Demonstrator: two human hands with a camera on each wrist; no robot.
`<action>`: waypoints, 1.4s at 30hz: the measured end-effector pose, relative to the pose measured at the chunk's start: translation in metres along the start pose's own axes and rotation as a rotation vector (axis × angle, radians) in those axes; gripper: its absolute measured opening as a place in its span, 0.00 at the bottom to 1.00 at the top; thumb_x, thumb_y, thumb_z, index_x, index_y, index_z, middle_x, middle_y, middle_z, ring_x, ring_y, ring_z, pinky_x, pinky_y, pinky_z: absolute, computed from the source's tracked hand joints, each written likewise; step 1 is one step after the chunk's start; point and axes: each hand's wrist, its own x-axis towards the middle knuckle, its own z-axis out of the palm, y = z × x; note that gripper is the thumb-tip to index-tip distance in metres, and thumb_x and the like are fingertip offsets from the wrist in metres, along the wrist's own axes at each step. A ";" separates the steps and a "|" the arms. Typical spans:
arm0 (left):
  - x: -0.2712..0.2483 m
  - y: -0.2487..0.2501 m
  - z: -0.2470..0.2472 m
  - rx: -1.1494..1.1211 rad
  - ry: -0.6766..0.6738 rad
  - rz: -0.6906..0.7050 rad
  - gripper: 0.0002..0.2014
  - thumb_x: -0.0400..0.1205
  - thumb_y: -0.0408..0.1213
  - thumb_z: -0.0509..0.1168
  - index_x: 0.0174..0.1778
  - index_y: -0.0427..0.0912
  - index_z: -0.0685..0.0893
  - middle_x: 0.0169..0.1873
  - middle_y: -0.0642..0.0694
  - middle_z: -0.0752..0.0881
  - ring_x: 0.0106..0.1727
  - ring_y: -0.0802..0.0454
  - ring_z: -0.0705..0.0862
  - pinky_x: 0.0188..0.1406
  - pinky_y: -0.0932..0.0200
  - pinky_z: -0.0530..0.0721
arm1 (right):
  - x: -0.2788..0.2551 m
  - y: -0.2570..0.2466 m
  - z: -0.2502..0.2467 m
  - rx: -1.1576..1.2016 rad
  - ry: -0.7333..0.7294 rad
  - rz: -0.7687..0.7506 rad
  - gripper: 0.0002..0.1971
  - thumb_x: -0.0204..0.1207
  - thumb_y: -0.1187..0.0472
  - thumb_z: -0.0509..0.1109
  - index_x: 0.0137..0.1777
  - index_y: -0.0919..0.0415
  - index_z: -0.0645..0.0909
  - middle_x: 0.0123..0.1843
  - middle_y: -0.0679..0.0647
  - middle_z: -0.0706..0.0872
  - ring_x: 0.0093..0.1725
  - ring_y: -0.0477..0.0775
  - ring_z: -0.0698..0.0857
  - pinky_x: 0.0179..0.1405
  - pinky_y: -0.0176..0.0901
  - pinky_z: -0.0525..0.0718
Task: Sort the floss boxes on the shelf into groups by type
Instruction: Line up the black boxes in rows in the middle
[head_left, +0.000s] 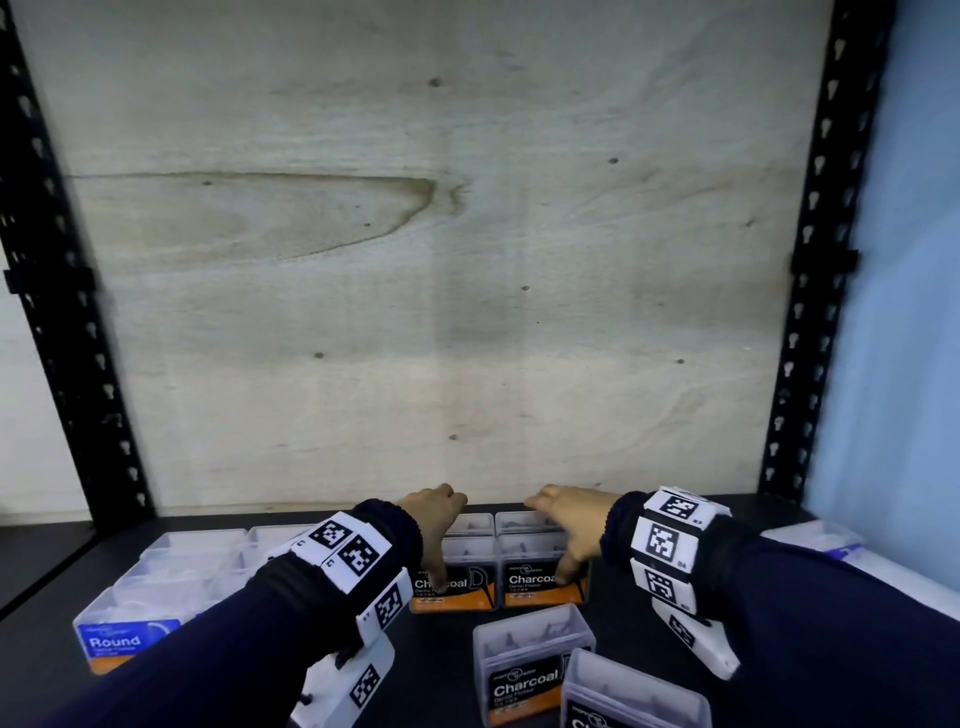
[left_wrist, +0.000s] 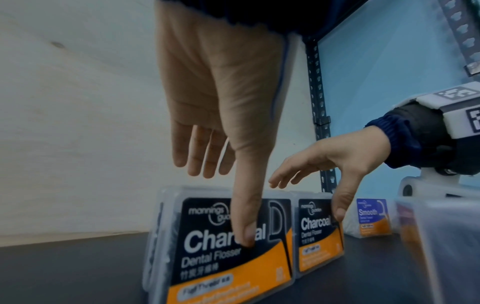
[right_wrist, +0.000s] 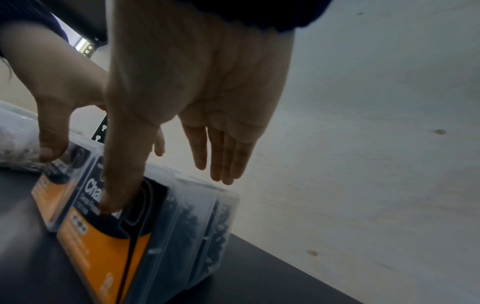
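Observation:
Two Charcoal floss boxes stand side by side on the dark shelf (head_left: 447, 654), each with another clear box behind it. My left hand (head_left: 441, 540) reaches over the left Charcoal box (head_left: 457, 595); its thumb presses the front label while straight fingers hover above the row. In the left wrist view that thumb (left_wrist: 246, 226) covers the word on the label (left_wrist: 207, 257). My right hand (head_left: 558, 535) does the same on the right Charcoal box (head_left: 535, 590). The right wrist view shows its thumb (right_wrist: 114, 197) on this box (right_wrist: 103, 246), fingers straight and clear of the lid.
Two more Charcoal boxes (head_left: 524, 670) (head_left: 623, 696) stand loose at the front. Several Round boxes (head_left: 130, 639) fill the left side. A Smooth box (left_wrist: 371, 216) sits at the right. A plywood back panel (head_left: 415, 286) and black uprights (head_left: 62, 312) bound the shelf.

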 end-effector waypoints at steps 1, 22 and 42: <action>0.001 0.000 0.000 0.010 -0.015 -0.011 0.43 0.72 0.41 0.76 0.79 0.37 0.61 0.74 0.39 0.69 0.74 0.41 0.72 0.69 0.49 0.75 | 0.003 -0.002 -0.001 -0.008 -0.015 0.004 0.44 0.70 0.57 0.76 0.81 0.65 0.56 0.78 0.60 0.65 0.76 0.60 0.69 0.75 0.49 0.71; -0.045 0.028 -0.006 -0.010 0.166 0.230 0.25 0.83 0.46 0.61 0.74 0.40 0.73 0.71 0.41 0.75 0.70 0.42 0.76 0.68 0.52 0.75 | -0.083 -0.014 -0.010 -0.007 0.036 -0.019 0.26 0.73 0.45 0.69 0.65 0.62 0.80 0.63 0.60 0.85 0.60 0.59 0.83 0.56 0.43 0.80; -0.065 0.026 0.024 -0.060 0.128 -0.021 0.21 0.80 0.37 0.64 0.69 0.34 0.76 0.69 0.37 0.75 0.69 0.39 0.77 0.65 0.51 0.76 | -0.073 -0.026 0.019 0.116 0.155 0.109 0.24 0.69 0.62 0.74 0.65 0.62 0.74 0.67 0.59 0.77 0.66 0.57 0.77 0.53 0.42 0.75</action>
